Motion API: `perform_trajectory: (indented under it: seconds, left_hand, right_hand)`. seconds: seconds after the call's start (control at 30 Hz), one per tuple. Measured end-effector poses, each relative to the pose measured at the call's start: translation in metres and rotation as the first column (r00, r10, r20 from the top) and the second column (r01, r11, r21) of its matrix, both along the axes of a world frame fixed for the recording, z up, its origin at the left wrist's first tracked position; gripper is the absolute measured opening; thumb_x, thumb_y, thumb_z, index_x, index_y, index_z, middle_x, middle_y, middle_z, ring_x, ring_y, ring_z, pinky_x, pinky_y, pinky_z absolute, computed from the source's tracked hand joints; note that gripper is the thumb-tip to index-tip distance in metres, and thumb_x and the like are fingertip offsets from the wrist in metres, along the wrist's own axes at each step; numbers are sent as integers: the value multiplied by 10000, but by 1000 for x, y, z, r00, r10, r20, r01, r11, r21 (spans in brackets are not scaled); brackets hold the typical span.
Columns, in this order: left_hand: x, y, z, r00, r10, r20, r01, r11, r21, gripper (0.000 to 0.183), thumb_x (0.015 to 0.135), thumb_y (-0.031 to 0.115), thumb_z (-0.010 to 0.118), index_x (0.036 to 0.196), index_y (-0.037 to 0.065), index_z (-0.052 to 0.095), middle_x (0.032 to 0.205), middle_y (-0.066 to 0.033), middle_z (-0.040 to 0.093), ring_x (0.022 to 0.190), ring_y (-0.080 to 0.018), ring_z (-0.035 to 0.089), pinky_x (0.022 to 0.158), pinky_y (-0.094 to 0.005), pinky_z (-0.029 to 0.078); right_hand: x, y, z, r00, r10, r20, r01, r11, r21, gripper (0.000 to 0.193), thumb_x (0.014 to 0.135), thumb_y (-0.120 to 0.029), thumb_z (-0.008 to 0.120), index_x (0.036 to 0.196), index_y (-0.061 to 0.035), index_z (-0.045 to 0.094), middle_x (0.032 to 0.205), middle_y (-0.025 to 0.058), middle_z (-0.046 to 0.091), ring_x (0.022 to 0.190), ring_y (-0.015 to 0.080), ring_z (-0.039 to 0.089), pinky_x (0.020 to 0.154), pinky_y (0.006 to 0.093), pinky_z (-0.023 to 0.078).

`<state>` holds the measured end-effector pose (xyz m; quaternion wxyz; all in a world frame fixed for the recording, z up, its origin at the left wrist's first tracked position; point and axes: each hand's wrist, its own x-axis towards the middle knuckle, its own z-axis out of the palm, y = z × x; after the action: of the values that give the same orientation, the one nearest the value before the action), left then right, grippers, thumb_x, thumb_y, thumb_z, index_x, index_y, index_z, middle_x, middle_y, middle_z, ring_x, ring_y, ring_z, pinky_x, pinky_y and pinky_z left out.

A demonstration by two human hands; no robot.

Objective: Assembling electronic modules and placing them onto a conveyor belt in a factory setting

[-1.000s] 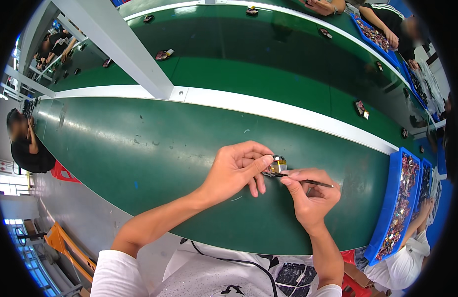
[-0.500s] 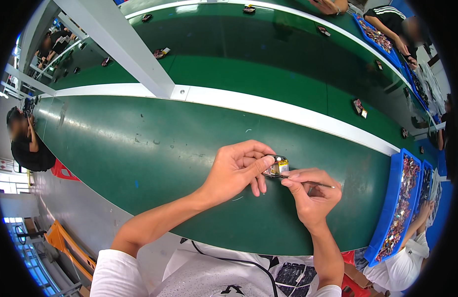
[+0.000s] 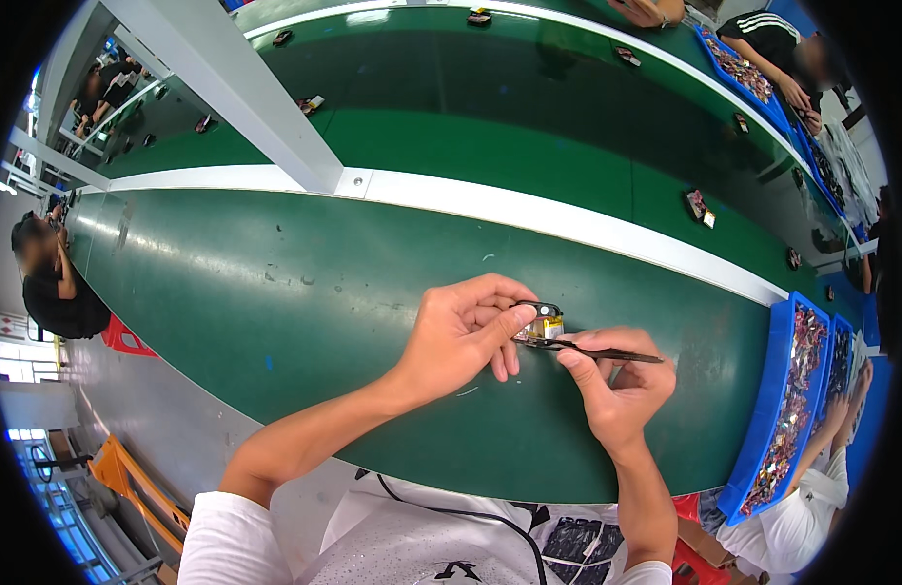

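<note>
A bare left hand point(image 3: 461, 331) and a bare right hand point(image 3: 627, 375) are holding a small black-framed device and a thin dark tool together.

The left grip is closing thumb against fingers on the small black-framed device point(image 3: 547, 330), which is showing yellow and silver parts and sitting between the hands, over the smooth dark green surface point(image 3: 373, 283). The right grip is pinching the thin dark tool point(image 3: 617, 354), whose tip is pointing at the device's lower edge; whether it is touching, I cannot tell. A long blue plastic bin point(image 3: 762, 400) is standing to the right, holding many small multicoloured pieces.
</note>
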<state>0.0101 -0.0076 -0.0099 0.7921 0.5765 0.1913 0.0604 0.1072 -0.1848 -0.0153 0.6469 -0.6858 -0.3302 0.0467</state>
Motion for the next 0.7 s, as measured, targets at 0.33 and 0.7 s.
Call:
perform_trajectory:
  seconds: [0.33, 0.7]
  left_hand:
    - [-1, -1, 2, 1000, -5, -13, 5, 1000, -2, 198, 1011, 48, 615, 1161, -80, 634, 900, -144, 712, 601, -144, 674, 492, -252, 544]
    - [0, 2, 3, 998, -69, -5, 69, 998, 4, 243, 989, 37, 643, 1191, -96, 614, 919, -140, 703, 655, -156, 697, 499, -248, 553]
  right_hand:
    - [0, 0, -2, 988, 43, 148, -40, 999, -29, 165, 746, 10, 861, 853, -26, 740, 835, 97, 773, 413, 28, 437, 410, 198, 305]
    - [0, 1, 3, 980, 55, 193, -46, 998, -50, 132, 760, 17, 841, 823, -44, 743, 820, 89, 777, 398, 41, 444, 412, 204, 332]
